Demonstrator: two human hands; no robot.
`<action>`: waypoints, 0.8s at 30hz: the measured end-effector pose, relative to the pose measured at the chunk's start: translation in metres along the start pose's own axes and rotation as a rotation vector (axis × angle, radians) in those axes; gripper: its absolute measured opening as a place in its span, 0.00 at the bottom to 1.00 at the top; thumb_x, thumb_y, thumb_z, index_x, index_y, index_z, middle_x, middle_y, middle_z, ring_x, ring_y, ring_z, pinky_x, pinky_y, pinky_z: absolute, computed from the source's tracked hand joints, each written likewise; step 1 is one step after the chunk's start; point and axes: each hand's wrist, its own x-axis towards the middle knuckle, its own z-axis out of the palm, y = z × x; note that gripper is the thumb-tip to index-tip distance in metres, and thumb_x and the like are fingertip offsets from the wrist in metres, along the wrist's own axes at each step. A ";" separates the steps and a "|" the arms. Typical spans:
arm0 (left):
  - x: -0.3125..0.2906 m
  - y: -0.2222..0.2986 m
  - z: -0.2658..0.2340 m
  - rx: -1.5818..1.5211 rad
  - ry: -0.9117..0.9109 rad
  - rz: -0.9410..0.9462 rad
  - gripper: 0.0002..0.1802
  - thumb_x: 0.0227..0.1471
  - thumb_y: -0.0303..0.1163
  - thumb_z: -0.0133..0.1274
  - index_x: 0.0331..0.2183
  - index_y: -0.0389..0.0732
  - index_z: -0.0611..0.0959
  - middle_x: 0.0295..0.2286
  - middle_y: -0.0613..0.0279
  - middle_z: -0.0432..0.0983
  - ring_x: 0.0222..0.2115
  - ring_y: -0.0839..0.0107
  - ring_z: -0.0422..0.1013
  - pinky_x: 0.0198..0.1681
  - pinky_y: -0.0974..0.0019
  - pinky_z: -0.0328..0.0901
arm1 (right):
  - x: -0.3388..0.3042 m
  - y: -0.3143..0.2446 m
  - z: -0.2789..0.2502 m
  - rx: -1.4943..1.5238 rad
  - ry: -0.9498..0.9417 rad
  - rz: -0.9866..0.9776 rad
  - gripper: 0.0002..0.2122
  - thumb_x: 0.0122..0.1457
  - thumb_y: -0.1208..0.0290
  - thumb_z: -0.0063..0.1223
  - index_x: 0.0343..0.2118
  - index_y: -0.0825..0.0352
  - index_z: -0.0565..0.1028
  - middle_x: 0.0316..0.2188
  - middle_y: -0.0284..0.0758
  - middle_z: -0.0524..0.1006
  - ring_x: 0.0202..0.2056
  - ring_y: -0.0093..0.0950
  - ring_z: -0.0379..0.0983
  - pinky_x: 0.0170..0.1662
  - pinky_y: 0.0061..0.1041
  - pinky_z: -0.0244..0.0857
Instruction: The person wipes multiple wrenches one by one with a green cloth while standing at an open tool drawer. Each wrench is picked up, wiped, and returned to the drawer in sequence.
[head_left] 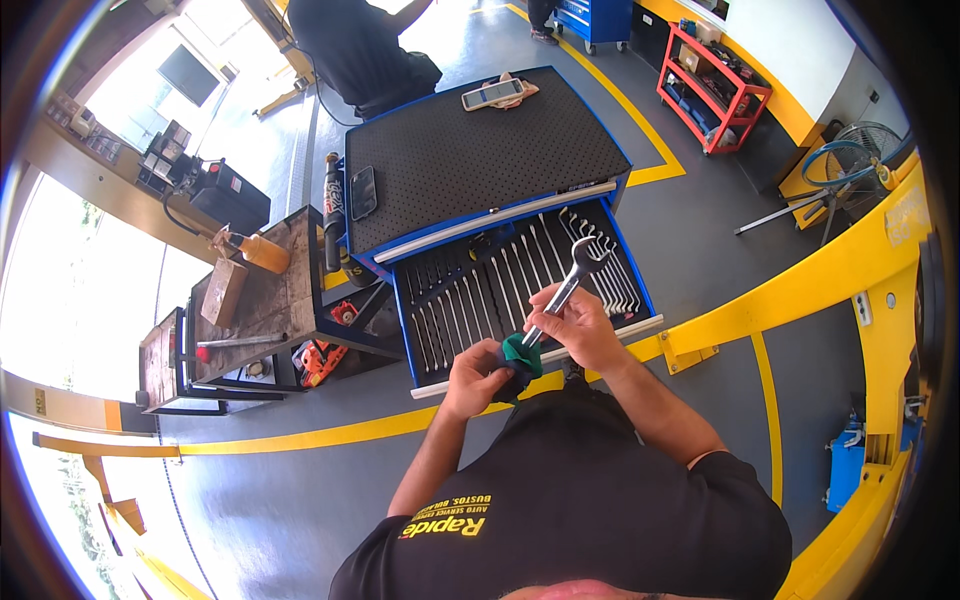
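Observation:
My right hand (577, 325) grips a steel combination wrench (566, 284) by its shaft, the open jaw pointing up and away. My left hand (476, 377) clutches a green and dark cloth (519, 357) that meets the wrench's lower end. Both hands hover above the front edge of an open blue tool-cart drawer (430, 375), where several wrenches (480, 290) lie in rows on a black liner.
The cart's black perforated top (470, 160) carries a phone (363, 192) and a tablet-like device (492, 94). To the left is a worn metal workbench (262, 300) with a spray bottle (252, 248). A person in black stands behind the cart. A yellow lift arm (800, 285) is on the right.

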 end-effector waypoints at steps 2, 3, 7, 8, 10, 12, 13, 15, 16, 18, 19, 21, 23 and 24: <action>0.002 -0.003 0.002 -0.173 0.093 0.052 0.12 0.53 0.15 0.52 0.41 0.36 0.78 0.36 0.63 0.80 0.37 0.73 0.77 0.44 0.69 0.71 | 0.001 0.004 -0.005 -0.003 -0.015 -0.050 0.06 0.63 0.80 0.55 0.41 0.66 0.74 0.33 0.33 0.77 0.40 0.25 0.78 0.42 0.22 0.73; 0.004 -0.006 0.000 -0.226 0.155 0.046 0.12 0.54 0.15 0.52 0.41 0.36 0.78 0.36 0.63 0.80 0.37 0.73 0.77 0.44 0.68 0.72 | 0.001 0.006 -0.006 -0.004 -0.023 -0.075 0.05 0.63 0.80 0.54 0.40 0.65 0.73 0.34 0.34 0.76 0.40 0.26 0.78 0.42 0.22 0.73; 0.012 -0.017 -0.011 -0.427 0.349 0.041 0.12 0.57 0.18 0.50 0.43 0.35 0.78 0.38 0.59 0.80 0.38 0.69 0.78 0.45 0.64 0.73 | -0.008 0.006 0.009 -0.032 -0.041 -0.116 0.05 0.64 0.80 0.52 0.40 0.65 0.72 0.39 0.37 0.75 0.41 0.22 0.76 0.42 0.22 0.73; 0.013 -0.020 -0.013 -0.461 0.367 0.040 0.12 0.57 0.19 0.50 0.44 0.35 0.78 0.39 0.58 0.80 0.39 0.68 0.78 0.46 0.63 0.74 | -0.011 0.007 0.011 -0.111 -0.063 -0.152 0.05 0.64 0.81 0.50 0.42 0.66 0.71 0.41 0.37 0.74 0.41 0.22 0.74 0.44 0.22 0.73; 0.016 -0.020 -0.014 -0.428 0.403 0.028 0.13 0.57 0.19 0.51 0.45 0.35 0.77 0.39 0.57 0.80 0.40 0.68 0.78 0.47 0.62 0.74 | -0.014 0.011 0.012 -0.156 -0.059 -0.166 0.05 0.65 0.81 0.49 0.42 0.66 0.71 0.41 0.38 0.74 0.42 0.22 0.74 0.45 0.23 0.73; 0.012 -0.015 -0.012 -0.221 0.346 0.046 0.13 0.56 0.18 0.52 0.44 0.35 0.77 0.38 0.58 0.80 0.40 0.69 0.78 0.47 0.64 0.73 | -0.014 0.012 0.011 -0.171 -0.063 -0.163 0.08 0.65 0.80 0.48 0.46 0.67 0.69 0.42 0.37 0.74 0.43 0.23 0.74 0.47 0.23 0.72; 0.009 -0.010 -0.009 -0.120 0.318 0.053 0.13 0.55 0.17 0.52 0.44 0.35 0.77 0.38 0.59 0.80 0.40 0.70 0.77 0.47 0.65 0.73 | -0.014 0.010 0.011 -0.140 -0.020 -0.132 0.08 0.65 0.79 0.48 0.47 0.68 0.68 0.42 0.38 0.74 0.43 0.23 0.74 0.47 0.23 0.72; 0.005 -0.004 -0.010 0.224 0.246 0.047 0.13 0.51 0.18 0.56 0.41 0.35 0.77 0.35 0.60 0.79 0.37 0.72 0.77 0.42 0.67 0.71 | -0.013 0.004 0.011 -0.078 0.065 -0.070 0.09 0.66 0.78 0.47 0.48 0.70 0.68 0.42 0.38 0.74 0.44 0.22 0.74 0.46 0.23 0.71; 0.004 0.003 -0.008 0.414 0.199 0.032 0.13 0.50 0.19 0.56 0.41 0.35 0.77 0.34 0.58 0.79 0.35 0.70 0.77 0.39 0.67 0.71 | -0.014 0.002 0.008 -0.102 0.041 -0.059 0.13 0.65 0.79 0.47 0.51 0.72 0.65 0.42 0.39 0.74 0.45 0.24 0.75 0.47 0.25 0.72; 0.006 0.023 0.002 0.826 0.090 0.191 0.16 0.43 0.18 0.56 0.39 0.34 0.76 0.31 0.50 0.75 0.32 0.54 0.75 0.36 0.59 0.69 | -0.014 0.000 0.008 -0.226 0.026 -0.066 0.13 0.64 0.79 0.48 0.51 0.71 0.66 0.42 0.39 0.75 0.45 0.24 0.75 0.47 0.25 0.71; 0.006 0.022 0.005 0.861 0.072 0.245 0.16 0.42 0.18 0.55 0.38 0.33 0.76 0.31 0.50 0.74 0.32 0.52 0.75 0.35 0.58 0.69 | -0.014 -0.001 0.008 -0.288 0.014 -0.072 0.14 0.64 0.79 0.49 0.51 0.71 0.66 0.42 0.39 0.75 0.44 0.25 0.75 0.47 0.25 0.71; 0.006 0.020 0.012 0.928 0.036 0.353 0.16 0.39 0.18 0.54 0.36 0.31 0.76 0.30 0.49 0.72 0.31 0.49 0.74 0.35 0.56 0.68 | -0.013 -0.002 0.006 -0.431 -0.076 -0.081 0.12 0.64 0.79 0.49 0.49 0.71 0.68 0.40 0.38 0.76 0.44 0.26 0.76 0.47 0.25 0.72; 0.004 0.015 0.011 0.916 0.013 0.335 0.16 0.40 0.18 0.53 0.36 0.31 0.76 0.32 0.47 0.73 0.33 0.45 0.73 0.36 0.55 0.68 | -0.013 -0.002 0.010 -0.477 -0.106 -0.093 0.09 0.63 0.79 0.51 0.46 0.71 0.70 0.39 0.39 0.77 0.42 0.26 0.77 0.45 0.25 0.72; 0.003 0.011 0.009 0.912 0.007 0.337 0.16 0.40 0.18 0.53 0.37 0.31 0.76 0.32 0.46 0.73 0.33 0.45 0.73 0.36 0.55 0.68 | -0.014 -0.002 0.010 -0.499 -0.122 -0.098 0.08 0.63 0.78 0.51 0.45 0.71 0.72 0.38 0.39 0.78 0.41 0.26 0.78 0.44 0.25 0.72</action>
